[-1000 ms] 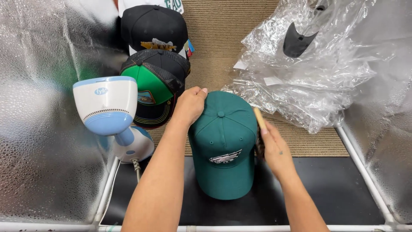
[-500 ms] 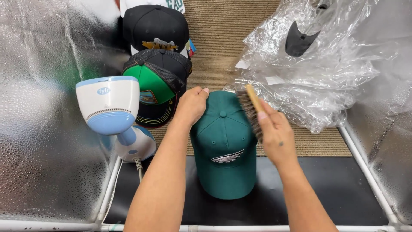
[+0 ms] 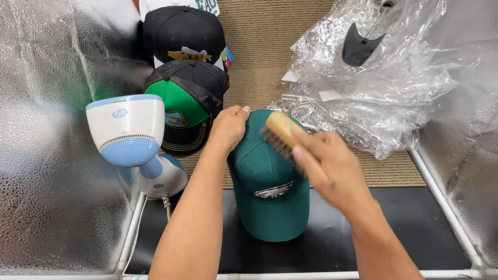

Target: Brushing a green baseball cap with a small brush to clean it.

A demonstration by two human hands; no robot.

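A dark green cap [image 3: 267, 192] with a small white emblem on its front lies on a black mat [image 3: 404, 228], brim toward me. My left hand [image 3: 228, 127] rests on the back left of its crown and holds it down. My right hand [image 3: 324, 166] grips a wooden brush [image 3: 277, 132] with brown bristles. The bristles touch the top of the crown, near its middle.
A white and blue handheld steamer [image 3: 129, 135] stands at the left. Behind it lie a green-and-black cap [image 3: 184, 103] and a black cap [image 3: 179, 31] on tan carpet. Crumpled clear plastic bags [image 3: 373, 88] holding a dark cap lie at the right. Silver reflective walls enclose both sides.
My right hand has carried the brush from the cap's right side up and leftward onto the top of the crown. My left hand has stayed on the crown.
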